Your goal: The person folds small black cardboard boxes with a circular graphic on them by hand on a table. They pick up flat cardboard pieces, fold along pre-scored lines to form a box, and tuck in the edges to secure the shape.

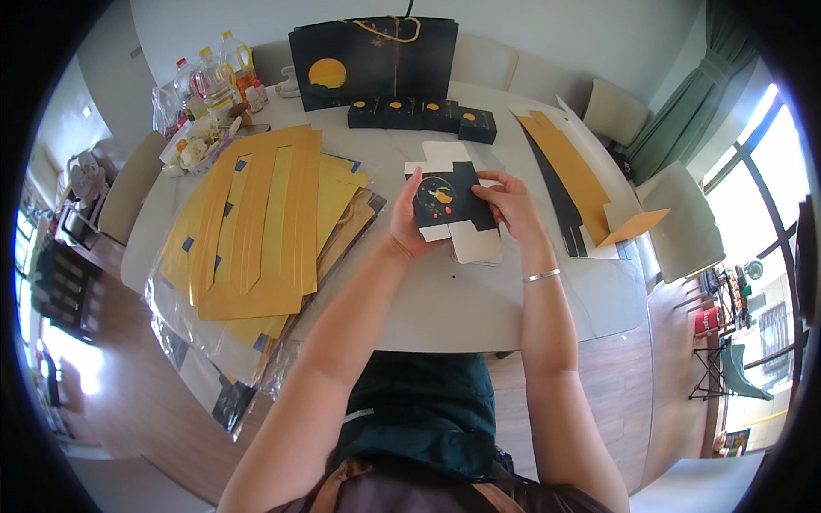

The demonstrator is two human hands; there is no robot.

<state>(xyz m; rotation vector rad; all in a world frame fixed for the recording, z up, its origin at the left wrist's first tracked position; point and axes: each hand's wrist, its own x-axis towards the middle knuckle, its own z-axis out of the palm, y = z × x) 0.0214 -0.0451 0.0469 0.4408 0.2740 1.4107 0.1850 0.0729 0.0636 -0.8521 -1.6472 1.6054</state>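
Between my hands is a partly folded small carton [466, 195], black with a printed golden moon and white flaps at its ends. My left hand [407, 224] grips its left edge, thumb upright along the side. With bent fingers my right hand [510, 203] pinches the upper right edge. More flat carton blanks [477, 244] show white just under it on the table. Beyond my hands, several finished small black boxes [404, 114] stand in a row before a large black gift bag [376, 68] with a moon print and a cord handle.
Gold cardboard sheets [221, 214] and plastic wrap [175, 321] cover the left side of the white table [402, 303]. Oil bottles [214, 79] and a white basket [198, 147] stand far left. A long gold and black cardboard piece [569, 171] lies right; chairs [680, 222] surround the table.
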